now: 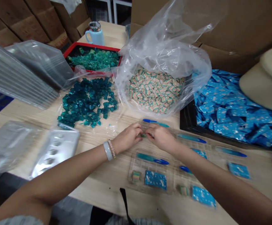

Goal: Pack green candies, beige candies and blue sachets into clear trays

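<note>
- Our left hand point(127, 137) is pinched narrow, its fingertips closed on a small green piece point(143, 135) at the centre of the worktop point(107, 184).
- Our right hand point(161, 138) meets it from three o'clock with the fingers curled tight. We cannot tell whether it grips the same piece or only steadies the clear tray point(147, 127) beneath.
- That tray already carries a blue pen point(155, 122) at twelve o'clock of the hands.
- We judge the step in hand to be seating the piece in a pocket of the tray. It would go best with one hand holding the thin plastic flat and the other pressing straight down, so the pen is not jolted.
- A filled tray point(150, 172) at six o'clock shows the pattern to match: pen, striped sweet, blue sachet.
- Teal sweets point(86, 100) lie at ten o'clock, a bag of striped sweets point(154, 90) at twelve, and blue sachets point(231, 109) at two.
- The loose bag film hangs near, so we should keep our wrists low.
</note>
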`<control>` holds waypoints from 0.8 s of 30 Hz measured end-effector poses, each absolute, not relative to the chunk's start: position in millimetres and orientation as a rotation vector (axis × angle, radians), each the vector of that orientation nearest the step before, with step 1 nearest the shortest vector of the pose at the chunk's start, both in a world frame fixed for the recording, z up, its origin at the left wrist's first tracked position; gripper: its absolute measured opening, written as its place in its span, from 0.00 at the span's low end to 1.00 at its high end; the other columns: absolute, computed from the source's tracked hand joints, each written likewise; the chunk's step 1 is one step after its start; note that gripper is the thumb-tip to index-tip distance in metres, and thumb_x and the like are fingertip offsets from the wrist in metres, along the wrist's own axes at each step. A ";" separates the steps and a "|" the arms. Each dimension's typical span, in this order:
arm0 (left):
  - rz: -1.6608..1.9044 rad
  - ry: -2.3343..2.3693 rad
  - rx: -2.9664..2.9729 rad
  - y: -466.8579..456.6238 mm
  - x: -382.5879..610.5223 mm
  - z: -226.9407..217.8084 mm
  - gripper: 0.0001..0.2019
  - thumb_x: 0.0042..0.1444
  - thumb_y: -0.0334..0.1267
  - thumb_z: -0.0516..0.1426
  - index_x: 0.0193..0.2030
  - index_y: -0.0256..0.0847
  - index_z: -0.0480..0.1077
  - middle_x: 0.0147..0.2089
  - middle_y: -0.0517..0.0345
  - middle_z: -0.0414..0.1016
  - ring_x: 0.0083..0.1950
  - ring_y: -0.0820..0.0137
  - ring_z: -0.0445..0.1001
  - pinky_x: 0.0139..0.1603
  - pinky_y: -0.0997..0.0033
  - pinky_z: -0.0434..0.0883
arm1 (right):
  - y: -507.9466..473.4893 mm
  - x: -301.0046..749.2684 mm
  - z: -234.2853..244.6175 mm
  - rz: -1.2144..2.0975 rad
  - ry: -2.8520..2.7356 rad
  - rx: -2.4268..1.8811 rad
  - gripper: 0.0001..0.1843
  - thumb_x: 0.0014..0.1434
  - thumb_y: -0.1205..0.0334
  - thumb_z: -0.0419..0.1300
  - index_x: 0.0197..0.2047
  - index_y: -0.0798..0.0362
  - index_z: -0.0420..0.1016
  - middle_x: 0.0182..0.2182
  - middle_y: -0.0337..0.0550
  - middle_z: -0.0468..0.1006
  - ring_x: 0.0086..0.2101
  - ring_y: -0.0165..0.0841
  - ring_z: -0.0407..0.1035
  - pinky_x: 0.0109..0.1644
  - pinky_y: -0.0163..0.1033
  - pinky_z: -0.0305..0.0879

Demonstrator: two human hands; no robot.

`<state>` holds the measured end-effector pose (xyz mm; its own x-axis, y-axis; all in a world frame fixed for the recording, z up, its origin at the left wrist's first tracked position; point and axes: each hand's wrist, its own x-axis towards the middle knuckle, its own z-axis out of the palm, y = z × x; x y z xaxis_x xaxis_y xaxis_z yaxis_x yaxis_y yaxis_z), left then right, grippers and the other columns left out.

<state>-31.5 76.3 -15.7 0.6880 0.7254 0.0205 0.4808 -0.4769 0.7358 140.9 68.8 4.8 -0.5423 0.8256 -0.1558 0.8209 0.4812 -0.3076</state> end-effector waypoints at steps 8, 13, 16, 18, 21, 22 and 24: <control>0.225 0.933 2.398 85.6 -27.4 -0.8 0.10 0.54 0.32 0.49 0.35 0.37 0.71 0.36 0.54 0.67 0.39 0.70 0.66 0.40 0.71 0.64 | 70.8 161.4 -1.3 0.791 -2.170 -1.544 0.07 0.49 0.69 0.51 0.26 0.55 0.70 0.23 0.40 0.69 0.25 0.29 0.63 0.29 0.33 0.59; -0.090 0.918 2.609 95.5 -8.9 14.3 0.11 0.54 0.31 0.48 0.32 0.35 0.71 0.33 0.52 0.69 0.37 0.66 0.68 0.38 0.68 0.63 | 66.2 168.5 -12.4 0.988 -1.877 -1.615 0.09 0.48 0.61 0.51 0.26 0.56 0.69 0.21 0.40 0.70 0.23 0.29 0.63 0.27 0.34 0.59; -0.153 0.866 2.720 96.7 -3.0 16.0 0.11 0.53 0.28 0.47 0.32 0.34 0.71 0.34 0.50 0.69 0.36 0.66 0.68 0.36 0.69 0.63 | 65.0 168.8 -14.5 1.016 -1.805 -1.619 0.10 0.47 0.60 0.51 0.25 0.56 0.70 0.20 0.40 0.71 0.23 0.29 0.63 0.27 0.34 0.59; -0.163 0.846 2.764 95.9 -2.8 14.0 0.11 0.53 0.28 0.47 0.32 0.34 0.71 0.34 0.50 0.69 0.35 0.66 0.69 0.35 0.68 0.63 | 64.9 168.8 -14.7 1.029 -1.777 -1.615 0.10 0.46 0.60 0.51 0.25 0.56 0.70 0.20 0.40 0.71 0.22 0.29 0.63 0.27 0.34 0.59; -0.139 0.870 2.769 95.0 -5.3 10.4 0.10 0.53 0.31 0.48 0.32 0.34 0.71 0.35 0.49 0.69 0.35 0.65 0.69 0.35 0.68 0.64 | 64.9 168.6 -15.7 1.054 -1.745 -1.592 0.10 0.47 0.60 0.51 0.24 0.55 0.70 0.19 0.39 0.70 0.21 0.28 0.62 0.26 0.33 0.58; -0.126 0.890 2.747 95.2 -6.2 9.8 0.10 0.54 0.32 0.48 0.33 0.35 0.71 0.35 0.50 0.69 0.35 0.66 0.69 0.35 0.68 0.64 | 64.8 168.6 -16.3 1.056 -1.737 -1.580 0.09 0.47 0.61 0.51 0.24 0.55 0.70 0.19 0.38 0.70 0.21 0.27 0.62 0.25 0.33 0.58; -0.115 0.913 2.682 96.0 -7.7 9.8 0.11 0.55 0.35 0.49 0.34 0.36 0.71 0.36 0.51 0.69 0.35 0.66 0.69 0.35 0.69 0.65 | 64.6 168.7 -17.6 1.043 -1.730 -1.560 0.09 0.47 0.62 0.51 0.24 0.55 0.70 0.20 0.38 0.70 0.21 0.27 0.62 0.25 0.32 0.58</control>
